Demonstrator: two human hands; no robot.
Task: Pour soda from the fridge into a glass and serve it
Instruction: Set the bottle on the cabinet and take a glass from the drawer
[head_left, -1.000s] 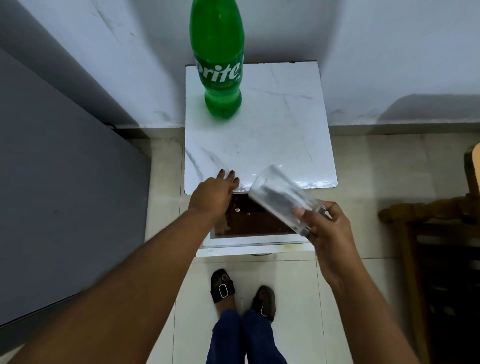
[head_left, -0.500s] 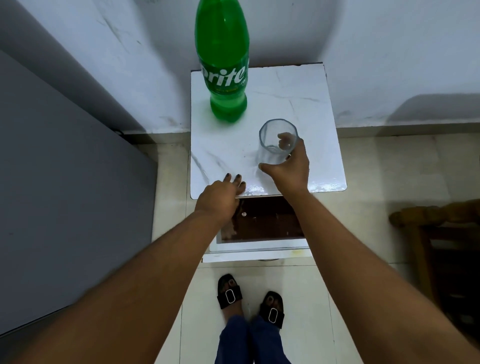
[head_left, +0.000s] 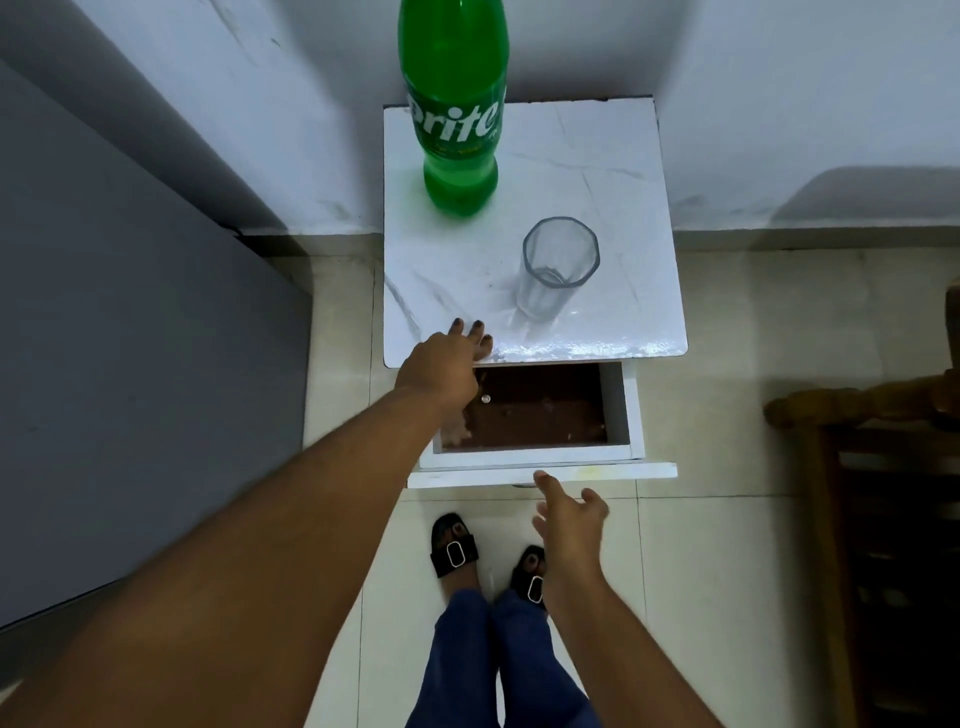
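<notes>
Glass (head_left: 560, 273) stands upright and empty on the white worktop (head_left: 618, 171), near its front edge. Soda bottle (head_left: 453, 104) stands upright behind and to the left of it, at the back, apart from the glass; the cap is out of frame. Below the worktop a drawer (head_left: 535, 410) stands pulled out.

Left hand (head_left: 441, 364) rests fingers on the worktop's front edge, holding nothing. Right hand (head_left: 569, 519) is just below the drawer front, fingers spread, grip wide and empty.

Judged step: shut the drawer before pouring. A slow, level push at the middle of the drawer front should serve; a hard shove could rock the stand and topple the tall bottle or the glass. The left hand steadies the top.
</notes>
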